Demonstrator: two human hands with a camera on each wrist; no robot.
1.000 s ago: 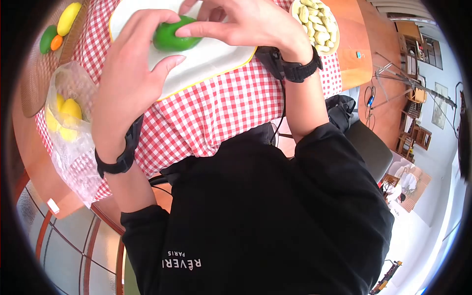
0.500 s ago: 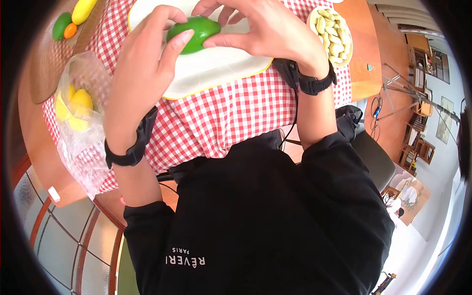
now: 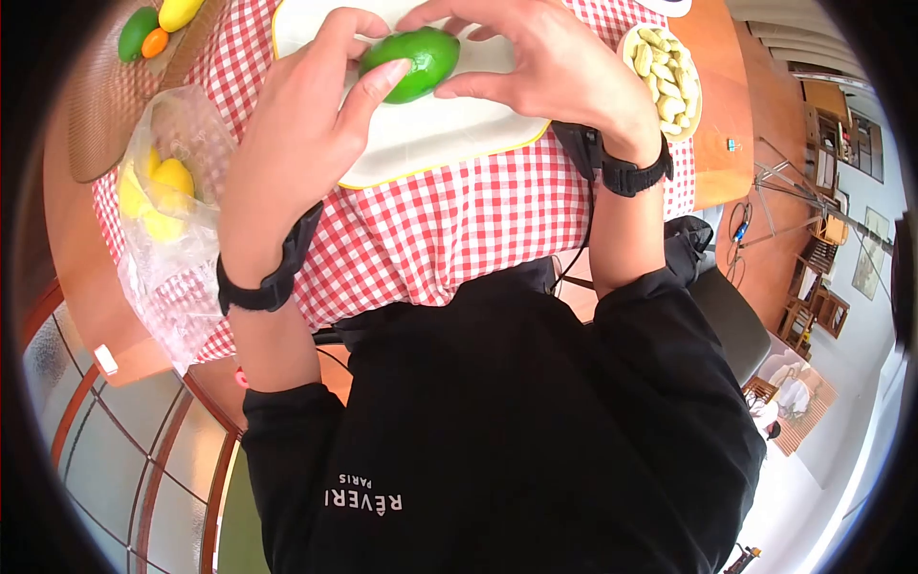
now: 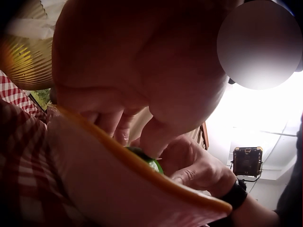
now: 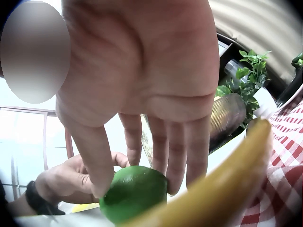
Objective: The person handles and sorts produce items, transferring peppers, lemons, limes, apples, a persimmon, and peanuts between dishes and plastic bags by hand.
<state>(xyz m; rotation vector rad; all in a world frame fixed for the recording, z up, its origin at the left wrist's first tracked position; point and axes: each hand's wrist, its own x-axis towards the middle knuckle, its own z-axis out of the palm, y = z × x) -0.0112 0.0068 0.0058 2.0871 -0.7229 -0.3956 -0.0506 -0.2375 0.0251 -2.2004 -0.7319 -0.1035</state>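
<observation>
A smooth green fruit (image 3: 427, 59) is between both hands over a white tray with a yellow rim (image 3: 440, 145). My left hand (image 3: 296, 129) grips its left side, thumb on the near face. From the other side, the thumb and fingers of my right hand (image 3: 569, 81) curl round it. The right wrist view shows the fruit (image 5: 135, 194) between the right thumb and fingers (image 5: 177, 161). In the left wrist view the tray's rim (image 4: 118, 147) hides much of the fruit (image 4: 154, 164).
A clear plastic bag (image 3: 182, 277) with yellow fruits (image 3: 172, 182) lies left on the checkered cloth (image 3: 459, 220). Beyond it, a woven mat (image 3: 100, 129) bears green, orange and yellow fruits. At right stands a bowl of green-beige pods (image 3: 667, 81).
In the head view, the table, tray and hands have shifted right. The left thumb, which was off the green fruit, has come to rest on it.
</observation>
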